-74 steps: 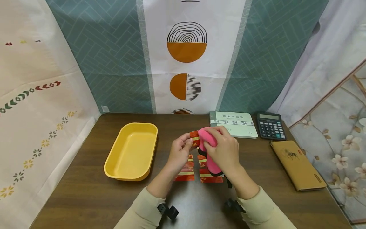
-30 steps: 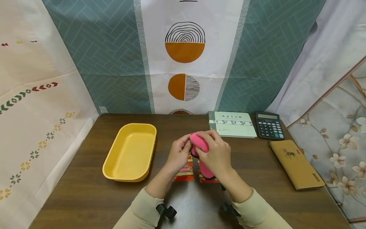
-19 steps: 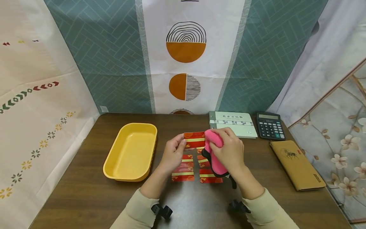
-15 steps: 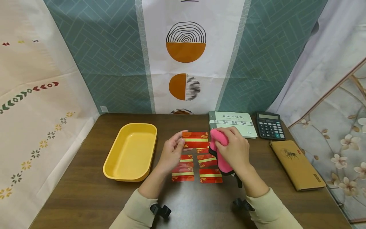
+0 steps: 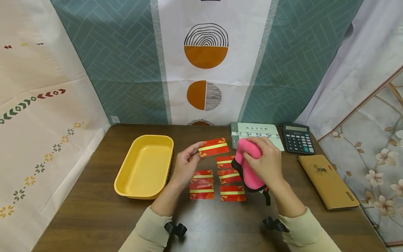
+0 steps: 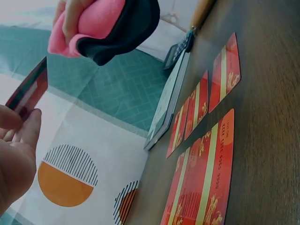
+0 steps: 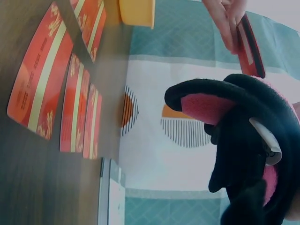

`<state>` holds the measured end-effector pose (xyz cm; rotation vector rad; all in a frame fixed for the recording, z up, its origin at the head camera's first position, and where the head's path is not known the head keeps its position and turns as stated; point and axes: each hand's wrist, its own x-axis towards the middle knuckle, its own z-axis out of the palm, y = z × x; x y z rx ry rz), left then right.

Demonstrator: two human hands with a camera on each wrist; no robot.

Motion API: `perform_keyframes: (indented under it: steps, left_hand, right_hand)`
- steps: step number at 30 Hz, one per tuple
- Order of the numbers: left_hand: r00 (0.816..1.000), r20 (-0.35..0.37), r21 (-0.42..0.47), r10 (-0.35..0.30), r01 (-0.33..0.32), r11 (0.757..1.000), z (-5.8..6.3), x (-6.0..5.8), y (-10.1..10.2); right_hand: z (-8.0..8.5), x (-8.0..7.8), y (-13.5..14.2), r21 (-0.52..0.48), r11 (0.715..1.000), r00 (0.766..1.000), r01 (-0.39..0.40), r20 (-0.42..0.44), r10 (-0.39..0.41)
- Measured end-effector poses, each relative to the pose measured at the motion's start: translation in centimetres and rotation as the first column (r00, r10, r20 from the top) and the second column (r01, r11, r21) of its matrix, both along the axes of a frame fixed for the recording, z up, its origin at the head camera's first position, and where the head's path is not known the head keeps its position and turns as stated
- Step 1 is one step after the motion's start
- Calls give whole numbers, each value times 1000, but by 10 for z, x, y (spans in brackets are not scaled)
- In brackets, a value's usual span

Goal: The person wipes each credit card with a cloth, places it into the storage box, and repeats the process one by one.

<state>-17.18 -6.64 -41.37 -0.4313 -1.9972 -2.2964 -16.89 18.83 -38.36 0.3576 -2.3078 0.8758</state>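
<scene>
My left hand (image 5: 185,166) pinches a red bank card (image 5: 214,147) with a pale gold stripe by its left end, tilted above the table. To the right, my right hand (image 5: 268,159) grips a folded pink plush wiping pad (image 5: 252,176) with black edging and a black strap. In the right wrist view, the pad's black underside (image 7: 239,154) and a white tag (image 7: 267,140) show. Below the hands lie more red cards in two columns: a left pair (image 5: 202,191) and three on the right, the nearest card (image 5: 232,193) lying flat.
A yellow basin (image 5: 143,168) stands on the left of the brown table (image 5: 94,217). Along the back right are a pale green account book (image 5: 261,131) and a black calculator (image 5: 298,140). A tan zip wallet (image 5: 327,182) lies at the right edge.
Earlier, the pad was wrapped over the card between both hands. The pad has since drawn off to the right, leaving the card uncovered in the left hand, now tilted and slightly raised.
</scene>
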Motion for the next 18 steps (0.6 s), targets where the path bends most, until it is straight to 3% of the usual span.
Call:
perform_keyframes:
  steps: [3,10,14,18]
  left_hand:
    - [999,21,17,46,-47,999,-3,-4,1]
    - [980,169,-1,102,-103,995,-3,-2,9]
    - [987,149,27,66,-70,997,-4,0,20]
    - [992,126,21,-15,12,1000,-4,6,30]
  right_hand:
    - [1,2,-4,-19,999,999,-35,-30,35]
    - [2,7,-16,-47,993,990,-106,-98,101]
    - [0,4,-25,-11,993,990,-114,-83,113]
    - [-2,1,-37,42,999,998,-32,-46,34]
